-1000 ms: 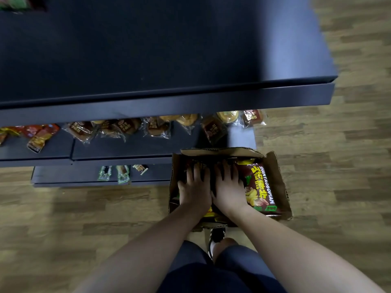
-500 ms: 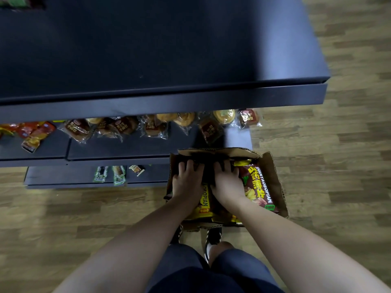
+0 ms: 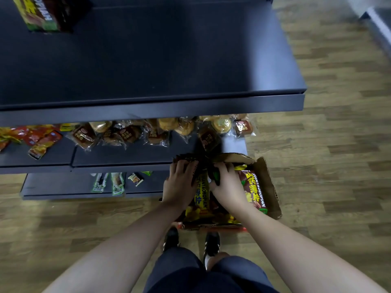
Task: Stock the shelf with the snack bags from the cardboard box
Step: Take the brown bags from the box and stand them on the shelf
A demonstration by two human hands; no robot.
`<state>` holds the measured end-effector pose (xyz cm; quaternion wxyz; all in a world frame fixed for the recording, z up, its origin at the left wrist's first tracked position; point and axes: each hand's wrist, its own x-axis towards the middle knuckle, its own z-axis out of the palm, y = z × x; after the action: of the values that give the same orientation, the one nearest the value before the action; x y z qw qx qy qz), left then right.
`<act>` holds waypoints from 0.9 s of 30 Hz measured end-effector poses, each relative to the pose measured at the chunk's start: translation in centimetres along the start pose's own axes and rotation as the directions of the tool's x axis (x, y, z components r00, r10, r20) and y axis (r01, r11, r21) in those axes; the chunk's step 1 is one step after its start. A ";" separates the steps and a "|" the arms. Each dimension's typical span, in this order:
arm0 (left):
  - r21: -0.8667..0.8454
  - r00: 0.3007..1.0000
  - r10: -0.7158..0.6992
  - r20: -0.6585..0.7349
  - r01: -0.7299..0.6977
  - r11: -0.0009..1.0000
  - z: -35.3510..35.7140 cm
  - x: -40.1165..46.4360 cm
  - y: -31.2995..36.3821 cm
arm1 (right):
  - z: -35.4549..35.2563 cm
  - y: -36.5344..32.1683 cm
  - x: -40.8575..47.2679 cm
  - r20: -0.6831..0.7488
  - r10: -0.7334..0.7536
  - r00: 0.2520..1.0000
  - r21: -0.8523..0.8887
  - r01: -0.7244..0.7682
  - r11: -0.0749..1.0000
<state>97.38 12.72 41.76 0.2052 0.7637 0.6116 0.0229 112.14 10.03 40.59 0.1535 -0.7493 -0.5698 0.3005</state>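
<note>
Where the wood-plank floor (image 3: 338,166) meets the dark shelf unit (image 3: 148,102), a cardboard box (image 3: 270,187) stands just past the person's shoes (image 3: 211,244). Since half a second ago the view has tilted up, showing one bag (image 3: 42,15) on the top shelf. Both hands are in the box: the left hand (image 3: 179,185) and right hand (image 3: 228,187) curl their fingers onto the top edges of the snack bags (image 3: 254,191); whether they grip firmly cannot be told.

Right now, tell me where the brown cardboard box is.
In the head view, the brown cardboard box sits on the wooden floor, right of centre, against the dark shelf unit's lower tiers, with both hands inside it.
</note>
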 end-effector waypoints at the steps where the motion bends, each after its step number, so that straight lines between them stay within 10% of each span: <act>1: -0.010 1.000 0.002 -0.023 -0.002 1.000 -0.2 -0.2 -0.1 | -0.2 -0.2 -0.3 -0.015 -0.007 1.000 0.019 0.008 1.000; 12: -0.105 0.933 -0.046 -0.356 0.009 0.994 -3.1 -3.1 -2.3 | -1.5 -4.1 -2.4 -0.271 -0.223 0.936 0.131 0.266 0.955; 27: -0.198 0.614 -0.163 -0.773 0.011 0.980 -9.8 -9.3 -5.2 | -3.6 -12.2 -5.7 -0.302 -0.570 0.765 0.207 0.636 0.744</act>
<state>87.48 7.62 50.94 -0.0164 0.6253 0.6715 0.3973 104.09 8.75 51.91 0.4152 -0.5196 -0.7098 0.2320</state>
